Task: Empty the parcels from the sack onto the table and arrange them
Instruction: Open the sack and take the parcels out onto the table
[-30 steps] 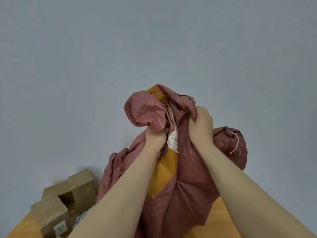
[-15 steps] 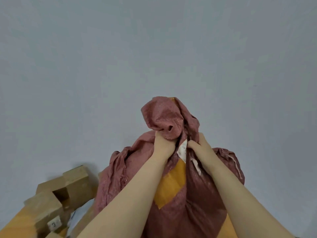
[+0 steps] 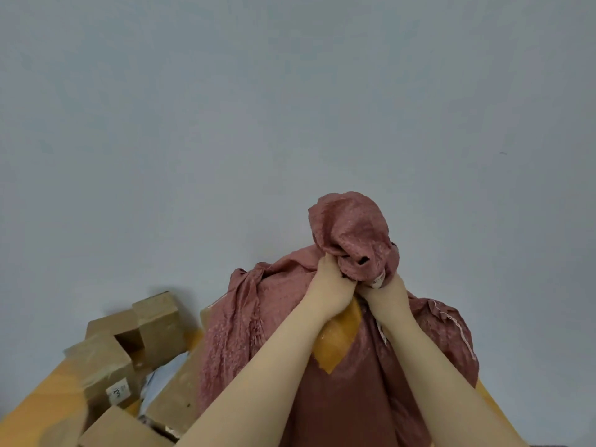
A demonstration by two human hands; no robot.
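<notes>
A dusty-red woven sack [image 3: 258, 333] with an orange patch [image 3: 338, 343] stands upended on the wooden table [image 3: 42, 401]. My left hand [image 3: 329, 285] grips a bunched fold of the sack near its top. Close beside it, my right hand [image 3: 387, 290] grips the cloth too, its fingers buried in the fabric. Several brown cardboard parcels [image 3: 158, 321] lie tumbled at the sack's left, one bearing a small white label [image 3: 118, 392]. A white-grey soft parcel [image 3: 164, 375] shows between the boxes. What lies inside the sack is hidden.
A plain grey wall [image 3: 290, 108] fills the view behind the table. The table's orange surface shows at the far left and a sliver at the right [image 3: 487, 398] of the sack.
The bunched top of the sack has come lower and shifted right. Both hands have drawn closer together on the cloth. More boxes show at the lower left.
</notes>
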